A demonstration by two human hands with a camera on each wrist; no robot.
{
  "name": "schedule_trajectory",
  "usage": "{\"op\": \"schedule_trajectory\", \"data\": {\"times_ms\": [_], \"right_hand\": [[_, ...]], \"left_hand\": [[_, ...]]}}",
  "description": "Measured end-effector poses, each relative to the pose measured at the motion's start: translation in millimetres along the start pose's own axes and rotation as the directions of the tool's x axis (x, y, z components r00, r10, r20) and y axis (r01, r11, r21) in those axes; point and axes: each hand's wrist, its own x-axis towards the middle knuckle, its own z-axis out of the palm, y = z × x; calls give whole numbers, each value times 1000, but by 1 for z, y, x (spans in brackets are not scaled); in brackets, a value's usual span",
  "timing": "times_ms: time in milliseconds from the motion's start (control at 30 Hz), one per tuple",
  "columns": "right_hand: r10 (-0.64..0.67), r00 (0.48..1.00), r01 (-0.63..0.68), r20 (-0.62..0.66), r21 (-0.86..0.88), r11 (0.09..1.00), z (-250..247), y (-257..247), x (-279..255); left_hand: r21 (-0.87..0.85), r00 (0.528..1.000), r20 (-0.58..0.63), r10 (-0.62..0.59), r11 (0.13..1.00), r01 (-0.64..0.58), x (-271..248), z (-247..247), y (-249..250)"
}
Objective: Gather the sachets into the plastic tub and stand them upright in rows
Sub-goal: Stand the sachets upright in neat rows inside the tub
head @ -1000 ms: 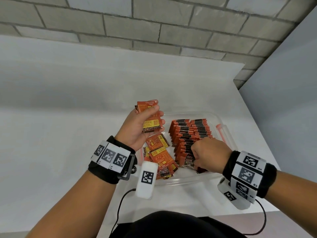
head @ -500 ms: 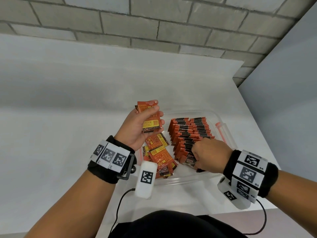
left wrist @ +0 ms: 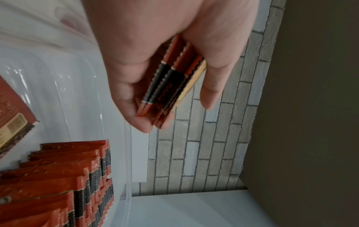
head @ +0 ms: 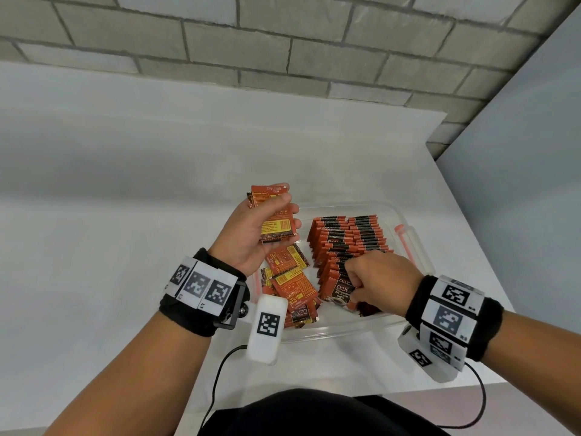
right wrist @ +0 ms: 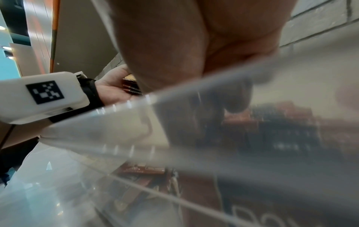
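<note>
A clear plastic tub [head: 418, 247] holds two rows of red-and-black sachets [head: 349, 237] standing on edge along its right side. Several loose sachets [head: 292, 284] lie flat in its left half. My left hand [head: 251, 234] hovers over the tub's far left corner and grips a small stack of sachets [head: 276, 221] between thumb and fingers; the left wrist view shows the stack [left wrist: 170, 83] edge-on. My right hand [head: 377, 281] is down in the tub at the near end of the rows. Its curled fingers grip the nearest upright sachets, and the front sachet [head: 341, 292] leans toward me.
The tub sits near the right front of a white table [head: 125, 215], beside a grey wall panel [head: 518, 184]. A brick wall [head: 283, 51] runs behind. Wrist camera cables hang off the table's front edge. The tub's wall [right wrist: 213, 122] blurs most of the right wrist view.
Hardly anything differs. My right hand has shifted very slightly at the near end of the rows. The left hand and its stack have stayed put.
</note>
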Motion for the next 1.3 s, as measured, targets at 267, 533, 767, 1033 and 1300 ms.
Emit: {"op": "schedule_trajectory", "data": {"times_ms": [267, 533, 767, 1033, 1300], "right_hand": [[38, 999, -38, -9, 73, 997, -3, 3, -4], [-11, 975, 107, -224, 423, 900, -16, -38, -11], [100, 978, -169, 184, 413, 895, -1, -72, 25], [283, 919, -364, 273, 318, 876, -10, -91, 45], [344, 894, -427, 286, 316, 847, -6, -99, 48]], "left_hand": [[-11, 1000, -5, 5, 1000, -5, -3, -6, 2], [-63, 996, -45, 73, 995, -76, -10, -57, 18], [144, 988, -153, 29, 990, -6, -9, -85, -6], [202, 995, -73, -62, 976, 76, -2, -88, -19], [232, 995, -41, -86, 968, 93, 0, -91, -23]]}}
